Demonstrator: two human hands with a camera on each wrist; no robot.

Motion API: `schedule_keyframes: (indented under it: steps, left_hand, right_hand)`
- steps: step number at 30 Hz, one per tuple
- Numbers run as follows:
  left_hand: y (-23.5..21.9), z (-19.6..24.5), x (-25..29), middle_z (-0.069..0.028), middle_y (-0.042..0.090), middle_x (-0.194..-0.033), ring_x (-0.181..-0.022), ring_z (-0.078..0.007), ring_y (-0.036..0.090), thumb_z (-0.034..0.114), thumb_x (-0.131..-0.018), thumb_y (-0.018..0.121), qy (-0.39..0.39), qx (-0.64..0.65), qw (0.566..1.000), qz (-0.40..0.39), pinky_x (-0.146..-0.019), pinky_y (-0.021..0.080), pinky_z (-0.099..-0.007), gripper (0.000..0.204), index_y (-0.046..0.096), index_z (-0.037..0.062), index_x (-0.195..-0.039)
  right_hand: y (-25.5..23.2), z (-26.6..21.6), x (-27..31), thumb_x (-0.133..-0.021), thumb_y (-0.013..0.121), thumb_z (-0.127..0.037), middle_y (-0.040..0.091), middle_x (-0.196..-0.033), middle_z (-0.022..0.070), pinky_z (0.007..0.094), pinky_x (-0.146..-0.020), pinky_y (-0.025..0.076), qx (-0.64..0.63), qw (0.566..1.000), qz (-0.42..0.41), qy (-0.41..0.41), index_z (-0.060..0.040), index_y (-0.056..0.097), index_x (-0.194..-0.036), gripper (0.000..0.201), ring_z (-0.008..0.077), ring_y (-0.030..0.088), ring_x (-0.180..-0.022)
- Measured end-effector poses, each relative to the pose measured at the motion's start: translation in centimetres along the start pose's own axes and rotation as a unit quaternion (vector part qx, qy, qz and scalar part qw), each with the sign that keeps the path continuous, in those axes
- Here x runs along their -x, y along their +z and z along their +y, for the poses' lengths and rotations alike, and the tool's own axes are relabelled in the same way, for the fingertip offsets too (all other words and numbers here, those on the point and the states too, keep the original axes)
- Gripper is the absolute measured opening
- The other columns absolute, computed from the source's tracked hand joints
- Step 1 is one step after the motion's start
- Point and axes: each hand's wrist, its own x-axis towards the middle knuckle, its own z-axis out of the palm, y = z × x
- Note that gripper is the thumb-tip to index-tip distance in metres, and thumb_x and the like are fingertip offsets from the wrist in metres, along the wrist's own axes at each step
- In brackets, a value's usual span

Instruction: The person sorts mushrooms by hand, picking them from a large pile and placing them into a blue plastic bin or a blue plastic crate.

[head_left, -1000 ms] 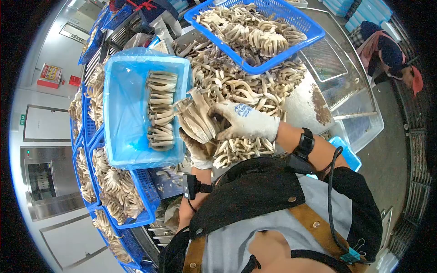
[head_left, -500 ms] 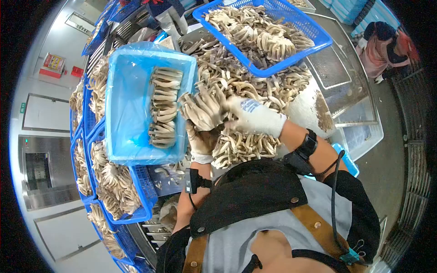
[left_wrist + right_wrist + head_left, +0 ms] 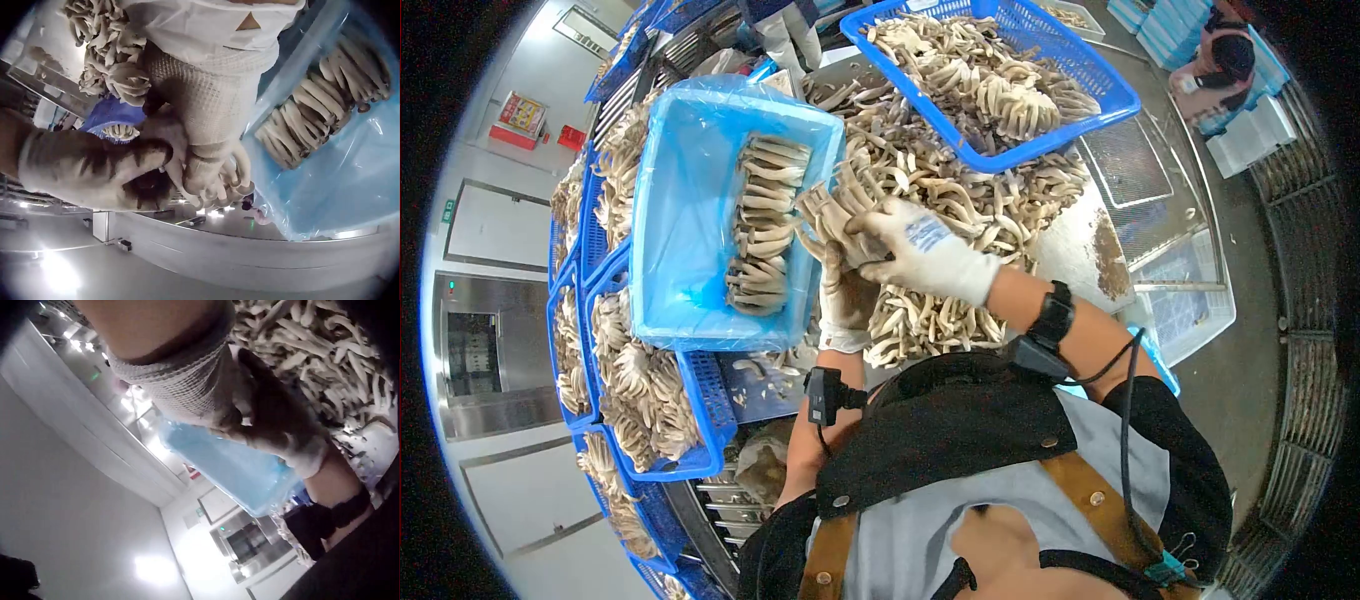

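Observation:
Both hands wear stained white knit gloves and meet over the heap, just right of the light-blue tray [image 3: 685, 230]. A bunch of long-stemmed mushrooms [image 3: 828, 212] is held between them, its stems leaning toward the tray. My left hand [image 3: 845, 305] grips the bunch from below, and the left wrist view shows its fingers [image 3: 206, 165] curled round the stems. My right hand [image 3: 930, 252] comes from the right, its thumb and fingers bent round the bunch's near end. Inside the film-lined tray, a neat row of mushrooms [image 3: 765, 225] lies along the right side.
Loose mushrooms [image 3: 960, 205] are heaped on the work table behind and below the hands. A blue basket [image 3: 1000, 150] of mushrooms stands at the back. More filled blue baskets [image 3: 710, 420] line the left. Another person [image 3: 1215, 70] is at far right.
The bunch has turned and shifted slightly in the hands. The right hand has moved a little left, closer over the bunch. The person at far right has changed posture.

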Motion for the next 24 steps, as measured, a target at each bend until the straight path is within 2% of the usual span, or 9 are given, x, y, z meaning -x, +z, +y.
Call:
schedule_keyframes:
  steps: [4,7,10,12,13,15,17,21,24]
  left_hand:
    - [-0.2,-0.7,-0.1,-0.0065,0.042,-0.148,-0.133,-0.0266,0.044,0.049,-0.094,0.058,0.01,0.014,1.0,0.021,-0.111,0.035,-0.047,0.07,0.031,0.0188,-0.151]
    - [0.7,0.2,0.3,-0.0045,0.041,-0.149,-0.135,-0.0281,0.042,0.056,-0.089,0.061,-0.007,0.034,0.999,0.026,-0.113,0.034,-0.0476,0.077,0.03,0.0212,-0.151]
    - [1.8,1.3,0.0,-0.0051,0.04,-0.15,-0.137,-0.0287,0.04,0.06,-0.087,0.061,0.017,0.015,0.997,0.071,-0.114,0.032,-0.048,0.082,0.03,0.0203,-0.151]
    - [0.8,1.3,-0.6,-0.0066,0.039,-0.15,-0.133,-0.0296,0.042,0.071,-0.087,0.05,0.026,0.013,0.999,0.02,-0.107,0.039,-0.0518,0.083,0.034,0.0199,-0.149]
    - [1.9,1.4,-0.5,-0.007,0.039,-0.15,-0.134,-0.0291,0.042,0.069,-0.089,0.048,0.012,0.012,1.0,0.006,-0.106,0.039,-0.0521,0.079,0.033,0.02,-0.15]
    - [2.5,1.5,-1.1,-0.0061,0.038,-0.151,-0.135,-0.0268,0.041,0.068,-0.091,0.046,-0.021,-0.04,0.998,-0.034,-0.109,0.037,-0.0478,0.08,0.031,0.0177,-0.151]
    - [5.0,1.9,-1.2,-0.008,0.036,-0.153,-0.136,-0.0258,0.041,0.069,-0.089,0.046,-0.007,-0.186,0.981,-0.048,-0.112,0.034,-0.04,0.088,0.027,0.0118,-0.152]
    - [7.4,4.8,-1.1,-0.0161,0.034,-0.151,-0.135,-0.0285,0.04,0.063,-0.093,0.047,0.076,-0.464,0.878,-0.089,-0.11,0.036,-0.0387,0.086,0.025,0.0044,-0.152]
    - [9.2,6.4,-0.5,-0.0255,0.037,-0.146,-0.133,-0.0381,0.04,0.057,-0.087,0.063,0.256,-0.692,0.673,-0.045,-0.111,0.032,-0.043,0.094,0.026,-0.0017,-0.15]
  right_hand:
    - [1.0,-0.7,0.1,-0.078,0.068,-0.024,0.058,-0.094,0.0156,0.0451,-0.08,0.048,0.173,0.982,0.009,-0.071,-0.0055,0.059,-0.1,0.031,0.0356,0.06,-0.09]
    - [1.1,1.1,2.1,-0.074,0.065,-0.018,0.062,-0.094,0.0139,0.0444,-0.081,0.049,0.277,0.938,-0.137,-0.159,-0.0045,0.057,-0.092,0.024,0.0338,0.063,-0.085]
    - [-1.9,0.3,2.0,-0.078,0.066,-0.023,0.066,-0.091,0.0146,0.0443,-0.076,0.052,0.224,0.947,-0.228,-0.035,-0.0036,0.061,-0.1,0.03,0.0348,0.067,-0.083]
    - [-1.9,2.5,1.6,-0.075,0.076,-0.041,0.063,-0.109,0.0249,0.0372,-0.09,0.05,-0.002,0.998,0.007,0.056,-0.0012,0.051,-0.131,0.072,0.0369,0.063,-0.104]
    - [-1.3,3.8,1.2,-0.076,0.078,-0.039,0.06,-0.118,0.0241,0.0349,-0.094,0.048,-0.107,0.987,0.03,0.114,-0.0031,0.034,-0.142,0.086,0.033,0.06,-0.111]
    - [-2.6,0.8,0.6,-0.076,0.083,-0.031,0.051,-0.138,0.0161,0.0305,-0.102,0.041,-0.285,0.936,-0.017,0.205,-0.0079,-0.007,-0.154,0.121,0.0229,0.051,-0.124]
    - [1.7,2.6,0.9,-0.077,0.081,-0.02,0.045,-0.142,0.0109,0.033,-0.104,0.04,-0.55,0.826,0.095,0.077,-0.0067,0.003,-0.153,0.109,0.0195,0.047,-0.126]
    - [1.2,3.1,0.9,-0.086,0.072,-0.024,0.044,-0.141,0.0087,0.035,-0.106,0.04,-0.626,0.774,0.082,0.055,-0.0061,0.019,-0.15,0.086,0.0172,0.046,-0.127]
    - [0.9,1.9,0.4,-0.089,0.069,-0.028,0.046,-0.138,0.0074,0.0348,-0.105,0.039,-0.715,0.694,0.083,0.024,-0.0055,0.026,-0.147,0.076,0.017,0.048,-0.124]
